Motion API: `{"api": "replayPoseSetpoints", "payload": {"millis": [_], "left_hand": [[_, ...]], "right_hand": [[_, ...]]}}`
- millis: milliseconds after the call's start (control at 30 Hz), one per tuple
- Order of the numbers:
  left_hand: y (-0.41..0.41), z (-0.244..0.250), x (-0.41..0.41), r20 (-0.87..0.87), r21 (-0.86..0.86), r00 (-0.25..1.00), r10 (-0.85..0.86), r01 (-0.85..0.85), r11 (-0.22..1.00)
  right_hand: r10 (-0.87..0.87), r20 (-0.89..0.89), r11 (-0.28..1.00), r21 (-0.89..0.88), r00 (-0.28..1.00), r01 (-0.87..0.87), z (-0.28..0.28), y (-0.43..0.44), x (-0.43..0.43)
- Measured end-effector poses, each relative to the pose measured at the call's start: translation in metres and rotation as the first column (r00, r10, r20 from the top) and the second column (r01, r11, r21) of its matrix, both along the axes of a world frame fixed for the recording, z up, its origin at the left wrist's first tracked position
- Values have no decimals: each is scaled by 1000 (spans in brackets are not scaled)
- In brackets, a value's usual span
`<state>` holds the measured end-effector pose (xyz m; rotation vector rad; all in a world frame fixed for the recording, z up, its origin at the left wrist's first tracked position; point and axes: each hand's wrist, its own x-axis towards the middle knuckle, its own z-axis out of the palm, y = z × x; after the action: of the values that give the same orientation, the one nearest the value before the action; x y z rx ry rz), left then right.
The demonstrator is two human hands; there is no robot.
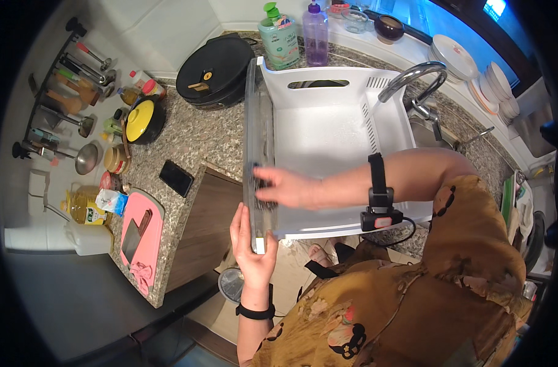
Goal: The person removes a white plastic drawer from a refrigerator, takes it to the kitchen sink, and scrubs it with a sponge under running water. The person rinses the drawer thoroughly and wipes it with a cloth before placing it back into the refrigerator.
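Observation:
A white plastic drawer [313,124] with a slotted side and a handle hole lies across the sink area. Its transparent front panel [262,114] faces left. My left hand [253,252] grips the near end of that panel, thumb on one side and fingers on the other. Inside the panel, my right hand [288,187] presses a dark scouring pad [264,202], probably steel wool, against the surface. Motion blurs this hand, and its fingers partly hide the pad. Above the drawer's right part arches a chrome faucet [416,73].
Left on the granite counter [215,133] are a black electric pan [215,69], a phone [176,178], a yellow-lidded pot [144,120] and a knife [134,236] on a pink cutting board [153,215]. Behind the drawer stand a green pump bottle [279,43] and a purple bottle [315,39].

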<state>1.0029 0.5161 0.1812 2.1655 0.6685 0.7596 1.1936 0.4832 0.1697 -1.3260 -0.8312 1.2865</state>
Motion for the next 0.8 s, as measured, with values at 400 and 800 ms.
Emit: {"api": "replayPoseSetpoints", "payload": {"millis": [400,800], "left_hand": [[-3,-2,2,11,-84,1000,8,-7,996],[-1,-2,1,-18,-56,999,26,-27,998]], "right_hand": [[255,966,967,-255,-33,18,-112,-39,178],[-91,990,972,66,104,226,-68,38,161]]}}
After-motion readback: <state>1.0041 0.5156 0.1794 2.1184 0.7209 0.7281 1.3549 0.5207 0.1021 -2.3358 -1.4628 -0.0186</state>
